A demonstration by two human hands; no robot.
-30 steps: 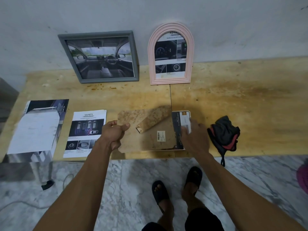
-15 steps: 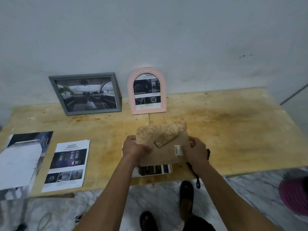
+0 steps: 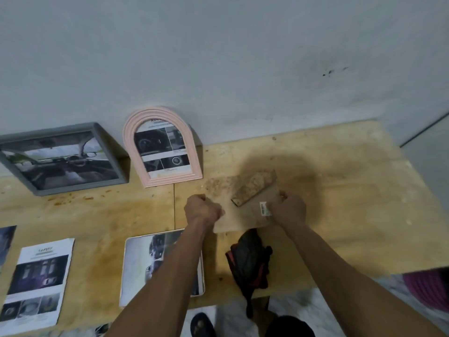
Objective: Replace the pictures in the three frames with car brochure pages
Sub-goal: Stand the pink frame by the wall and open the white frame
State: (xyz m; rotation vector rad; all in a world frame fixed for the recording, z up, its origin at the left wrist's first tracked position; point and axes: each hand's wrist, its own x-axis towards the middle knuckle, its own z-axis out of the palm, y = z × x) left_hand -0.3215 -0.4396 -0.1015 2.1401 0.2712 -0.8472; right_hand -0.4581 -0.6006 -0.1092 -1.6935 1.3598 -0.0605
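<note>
My left hand [image 3: 202, 210] and my right hand [image 3: 289, 210] grip the two side edges of a brown backing board [image 3: 243, 205] with a folding stand, held above the wooden table [image 3: 352, 203]. A white frame [image 3: 141, 266] with a car brochure page in it lies flat near the front edge, partly under my left forearm. Against the wall lean a grey frame [image 3: 63, 159] with a car interior picture and a pink arched frame [image 3: 162, 147] with a brochure page.
A loose brochure page [image 3: 38, 280] headed "Safety" lies at the front left, with another sheet at the far left edge. A black and red cloth [image 3: 250, 263] sits by the front edge under my right forearm. A magenta object [image 3: 430, 288] is on the floor at right.
Both hands took hold of the backing board and lifted it off the white frame, carrying it back and to the right. The frame with the brochure page now lies uncovered.
</note>
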